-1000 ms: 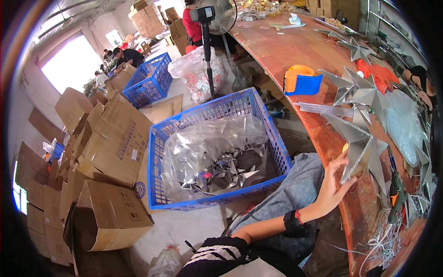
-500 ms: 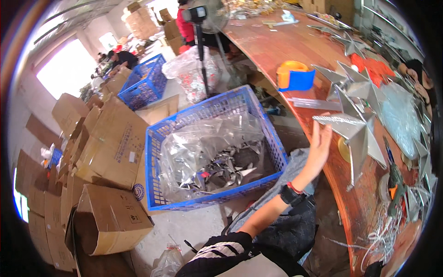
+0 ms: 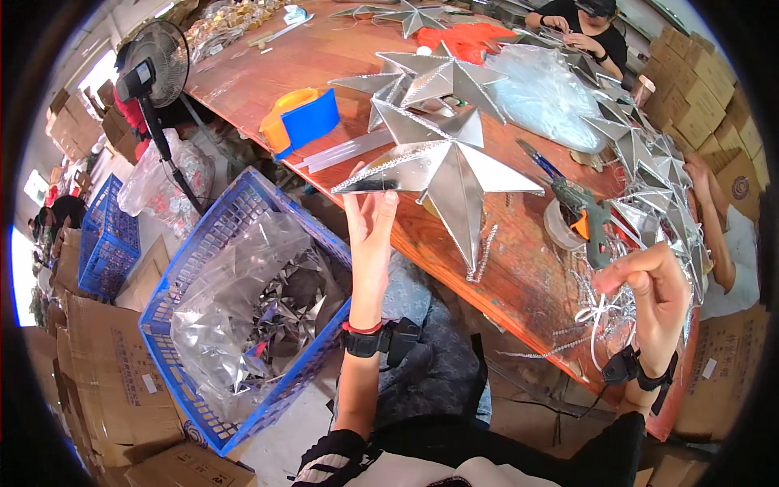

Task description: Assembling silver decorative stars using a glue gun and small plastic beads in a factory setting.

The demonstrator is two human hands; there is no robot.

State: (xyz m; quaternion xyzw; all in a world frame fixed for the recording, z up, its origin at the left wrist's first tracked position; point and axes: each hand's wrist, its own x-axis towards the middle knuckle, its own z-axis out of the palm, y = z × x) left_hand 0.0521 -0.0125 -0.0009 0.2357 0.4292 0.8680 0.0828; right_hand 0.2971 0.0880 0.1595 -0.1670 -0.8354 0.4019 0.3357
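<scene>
My left hand (image 3: 371, 217) grips one point of a large silver star (image 3: 454, 170), thumb on top and fingers beneath, at the table's near edge. Shiny silver trim runs along that point, and a loose strand of trim (image 3: 487, 253) hangs by the star's lower point. At the right, my right hand (image 3: 656, 288) is raised with thumb and index finger bent together; what they hold, if anything, is hidden. Close to it lie a green glue gun (image 3: 595, 223) with an orange trigger and a tangle of white cord and silver trim (image 3: 604, 312).
Another silver star (image 3: 438, 81), an orange-and-blue tape dispenser (image 3: 304, 118) and clear sticks (image 3: 345, 152) lie on the wooden table (image 3: 235, 81). A blue crate (image 3: 158, 329) with silver pieces stands on the left. One co-worker (image 3: 596, 36) sits across; another person's arm (image 3: 718, 219) is at right.
My view has swung to the right, bringing my right hand and the co-workers into sight. My left hand still grips the star's point, its lower point and trim now more visible.
</scene>
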